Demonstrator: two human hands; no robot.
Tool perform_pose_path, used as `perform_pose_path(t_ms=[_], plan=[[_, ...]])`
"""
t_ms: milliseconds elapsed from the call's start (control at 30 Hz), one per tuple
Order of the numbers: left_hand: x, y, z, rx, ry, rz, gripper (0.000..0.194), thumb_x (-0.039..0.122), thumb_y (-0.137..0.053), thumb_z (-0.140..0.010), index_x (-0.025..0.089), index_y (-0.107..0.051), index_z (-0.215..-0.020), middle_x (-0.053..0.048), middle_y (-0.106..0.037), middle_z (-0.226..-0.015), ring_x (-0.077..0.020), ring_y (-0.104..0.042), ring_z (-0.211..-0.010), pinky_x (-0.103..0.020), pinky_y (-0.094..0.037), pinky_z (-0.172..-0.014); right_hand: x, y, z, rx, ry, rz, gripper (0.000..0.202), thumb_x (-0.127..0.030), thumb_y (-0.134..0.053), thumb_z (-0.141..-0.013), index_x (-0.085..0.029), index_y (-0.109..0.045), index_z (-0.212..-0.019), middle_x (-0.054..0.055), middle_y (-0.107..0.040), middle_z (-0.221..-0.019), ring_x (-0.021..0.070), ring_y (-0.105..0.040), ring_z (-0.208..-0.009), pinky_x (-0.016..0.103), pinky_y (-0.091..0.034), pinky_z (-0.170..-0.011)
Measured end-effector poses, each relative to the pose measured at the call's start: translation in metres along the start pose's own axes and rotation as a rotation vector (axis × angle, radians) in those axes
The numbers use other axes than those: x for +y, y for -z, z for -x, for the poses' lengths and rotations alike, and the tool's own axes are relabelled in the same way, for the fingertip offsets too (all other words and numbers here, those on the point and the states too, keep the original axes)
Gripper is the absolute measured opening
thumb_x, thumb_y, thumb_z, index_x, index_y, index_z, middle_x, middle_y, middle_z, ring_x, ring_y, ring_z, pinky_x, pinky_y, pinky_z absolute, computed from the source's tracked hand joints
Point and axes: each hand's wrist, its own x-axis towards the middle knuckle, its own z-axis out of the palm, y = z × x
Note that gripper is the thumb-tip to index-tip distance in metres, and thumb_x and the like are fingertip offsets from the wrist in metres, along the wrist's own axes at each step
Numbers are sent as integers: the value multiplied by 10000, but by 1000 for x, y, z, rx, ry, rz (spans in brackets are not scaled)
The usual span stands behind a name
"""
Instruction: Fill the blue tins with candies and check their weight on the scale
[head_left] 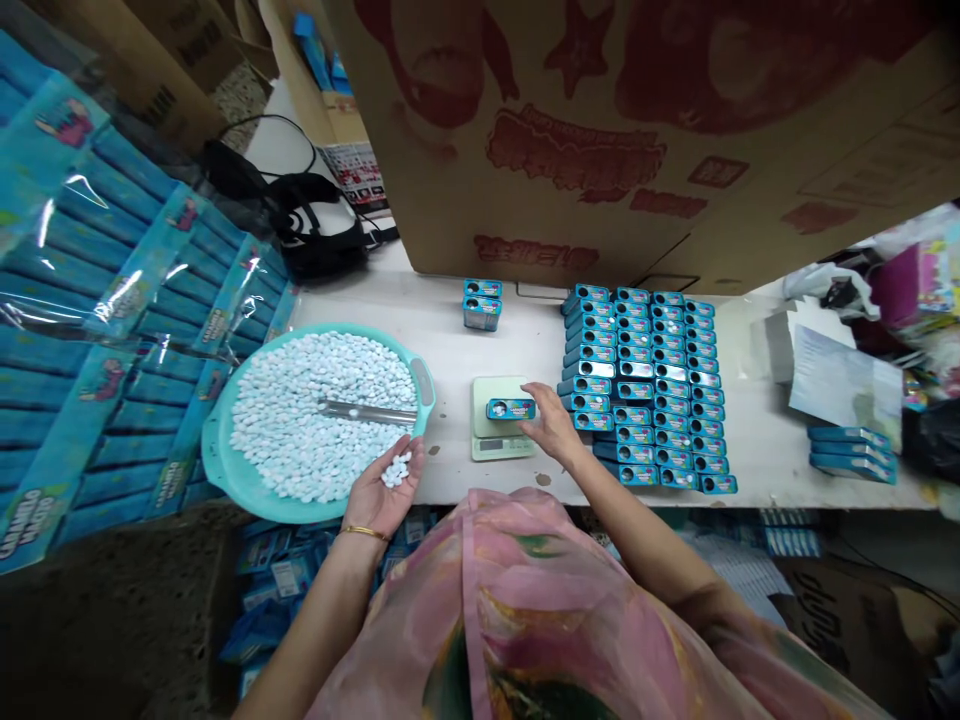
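My left hand (386,490) is palm up and cupped, holding a small heap of white candies (396,470) just beside the rim of the turquoise basin (425,385). That basin is full of the same white candies (300,400), and a metal scoop (367,412) lies on them. My right hand (551,422) has its thumb and fingers around the right end of a small blue tin (511,409). The tin rests on a pale green kitchen scale (487,390), and some white shows in the opening at its left end. I cannot read the scale's display.
Rows of blue tins (634,395) with dark openings stand to the right. Two more tins (481,305) sit behind the scale. A large cardboard box (555,180) bounds the back. Wrapped blue packs (112,300) are stacked left; a black bag (322,230) lies behind the basin.
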Motion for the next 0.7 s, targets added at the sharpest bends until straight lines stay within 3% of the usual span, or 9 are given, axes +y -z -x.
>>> perform_pose_path(t_ms=[200, 333, 567, 700], plan=[[7, 4, 5, 8, -29, 0, 238, 60, -381, -792, 58, -572, -932, -142, -620, -894, -186, -615, -832, -265, -555, -669, 5, -4, -28, -123, 61, 99, 351, -187, -557, -701, -190, -509, -1048, 66, -529, -984, 200, -471, -915, 359, -409, -796], [4, 1, 7, 9, -23, -2, 218, 78, -388, -793, 65, -579, -896, -133, -625, -882, -185, -620, -806, -264, -555, -652, -17, 11, -47, -154, 138, 160, 353, -234, -558, -721, -202, -504, -1067, 61, -528, -974, 198, -464, -892, 337, -410, -767], [-21, -45, -10, -84, 34, 48, 187, 133, -417, -789, 71, -592, -810, -92, -627, -714, -155, -612, -665, -293, -545, -615, -105, 46, -43, -243, 455, 480, 374, -270, -492, -770, -159, -467, -1126, 87, -520, -940, 215, -431, -847, 335, -383, -707], [-27, -66, -17, -141, 36, 30, 178, 127, -426, -783, 72, -590, -738, -73, -622, -671, -140, -594, -628, -290, -534, -610, -112, 45, -41, -295, 434, 633, 309, -222, -501, -763, -138, -497, -1061, 74, -529, -915, 208, -431, -819, 317, -376, -666]])
